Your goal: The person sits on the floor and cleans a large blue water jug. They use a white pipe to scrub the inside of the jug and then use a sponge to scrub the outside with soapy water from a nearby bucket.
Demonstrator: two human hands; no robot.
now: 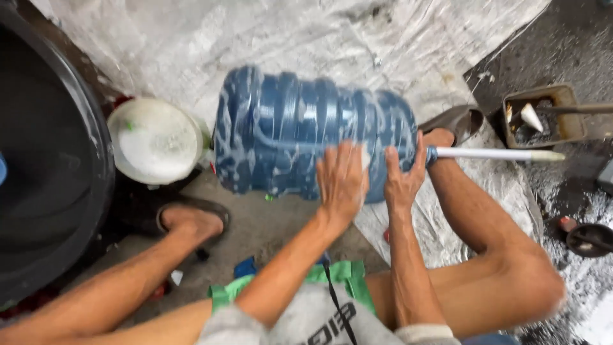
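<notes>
**Soapy blue jug on its side**

Crinkled plastic sheeting [306, 38] covers the ground where a large blue water jug [306, 131] lies on its side, long axis running left to right. Its neck, at the right end, is hidden behind the hands. The left hand [341, 179] presses flat and spread against the jug's sudsy wall. The right hand [403, 179] cups the jug's right end beside a white rod [498, 154]. A white bucket [155, 140] of foam stands just left.

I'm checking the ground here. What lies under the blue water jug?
The blue water jug lies on its side on a crumpled plastic sheet, partly over bare concrete floor. The jug hides anything directly beneath it.
</notes>
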